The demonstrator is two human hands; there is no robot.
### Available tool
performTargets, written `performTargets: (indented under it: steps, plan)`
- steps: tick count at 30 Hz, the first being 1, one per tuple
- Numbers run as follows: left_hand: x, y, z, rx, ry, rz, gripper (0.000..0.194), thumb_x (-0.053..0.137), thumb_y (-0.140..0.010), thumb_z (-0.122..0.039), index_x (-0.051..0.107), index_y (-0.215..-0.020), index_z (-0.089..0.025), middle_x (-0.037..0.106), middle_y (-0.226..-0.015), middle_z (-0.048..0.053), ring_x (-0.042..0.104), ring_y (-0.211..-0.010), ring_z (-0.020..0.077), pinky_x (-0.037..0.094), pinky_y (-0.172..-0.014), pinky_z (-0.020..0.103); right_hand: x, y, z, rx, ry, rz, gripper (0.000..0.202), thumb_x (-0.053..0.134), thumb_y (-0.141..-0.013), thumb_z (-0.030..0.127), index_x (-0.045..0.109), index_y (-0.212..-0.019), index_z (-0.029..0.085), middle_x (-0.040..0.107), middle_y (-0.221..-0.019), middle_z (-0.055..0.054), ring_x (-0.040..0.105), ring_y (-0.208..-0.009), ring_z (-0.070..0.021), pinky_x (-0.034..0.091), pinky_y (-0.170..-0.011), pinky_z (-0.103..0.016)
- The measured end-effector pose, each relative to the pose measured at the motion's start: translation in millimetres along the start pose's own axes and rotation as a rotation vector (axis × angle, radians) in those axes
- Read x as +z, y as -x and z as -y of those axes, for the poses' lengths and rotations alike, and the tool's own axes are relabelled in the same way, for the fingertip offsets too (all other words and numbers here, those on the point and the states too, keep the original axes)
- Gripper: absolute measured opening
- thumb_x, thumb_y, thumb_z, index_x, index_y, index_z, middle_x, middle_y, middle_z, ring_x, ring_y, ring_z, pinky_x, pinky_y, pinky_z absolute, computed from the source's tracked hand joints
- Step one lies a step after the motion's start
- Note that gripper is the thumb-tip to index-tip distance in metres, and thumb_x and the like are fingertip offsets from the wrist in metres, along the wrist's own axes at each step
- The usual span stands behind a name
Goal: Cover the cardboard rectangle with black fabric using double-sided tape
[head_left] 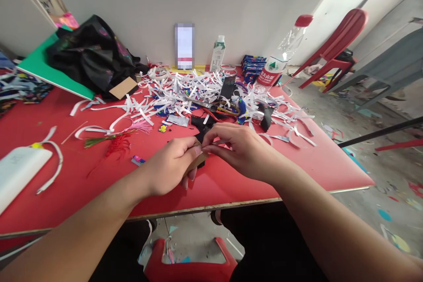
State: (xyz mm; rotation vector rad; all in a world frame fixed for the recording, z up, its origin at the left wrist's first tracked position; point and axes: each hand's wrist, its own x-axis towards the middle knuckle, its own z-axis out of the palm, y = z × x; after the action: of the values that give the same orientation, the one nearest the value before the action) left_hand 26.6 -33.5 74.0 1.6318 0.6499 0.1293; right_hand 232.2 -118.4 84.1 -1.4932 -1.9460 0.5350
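Observation:
My left hand [170, 165] is closed around a small brown cardboard piece [195, 165], near the front of the red table [264, 185]. Black material [202, 125] shows behind and beneath the piece; whether it is attached to it I cannot tell. At the cardboard's upper edge, the fingers of my right hand [243, 152] are pinched together, touching the left thumb. What lies between those fingertips is too small to make out. Just beyond the hands, a pair of scissors [214, 109] rests among white paper strips [178, 83].
At the back stand a phone [185, 46], a small bottle [218, 53] and a large red-capped bottle [272, 68]. A black bag [94, 59] lies at left on a green board [49, 70]. Pink and red tassels [119, 143] and a white power bank [23, 172] lie nearer.

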Motion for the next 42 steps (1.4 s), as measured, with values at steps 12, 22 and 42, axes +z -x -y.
performTargets:
  steps: [12, 22, 42]
  plan:
    - [-4.1, 3, -6, 0.022, 0.192, 0.082, 0.032, 0.054, -0.108, -0.048, 0.054, -0.090, -0.022, 0.064, -0.068, -0.003, 0.065, -0.051, 0.0114, 0.048, -0.047, 0.019, 3, 2, 2, -0.031, 0.000, -0.042, 0.006, 0.059, -0.105, 0.017, 0.062, -0.102, 0.021, 0.076, -0.099, -0.004, 0.068, -0.082, -0.0161, 0.046, -0.072, -0.026]
    - [4.3, -1, -7, -0.061, 0.334, 0.008, 0.029, 0.059, -0.102, -0.043, 0.055, -0.083, -0.020, 0.063, -0.061, -0.001, 0.062, -0.042, 0.0127, 0.047, -0.042, 0.020, 15, 2, -11, -0.274, 0.330, -0.193, 0.014, 0.052, -0.106, 0.011, 0.058, -0.099, 0.021, 0.071, -0.093, -0.004, 0.064, -0.074, -0.0158, 0.040, -0.061, -0.027]
    - [-4.0, -13, 6, 0.144, 0.270, -0.587, 0.037, 0.080, -0.087, -0.054, 0.078, -0.090, -0.018, 0.080, -0.080, 0.005, 0.073, -0.072, 0.0193, 0.056, -0.063, 0.026, 7, -2, 7, 0.013, -0.211, -0.508, 0.019, 0.062, -0.105, 0.024, 0.077, -0.116, 0.023, 0.071, -0.078, 0.000, 0.069, -0.068, -0.0146, 0.052, -0.062, -0.029]
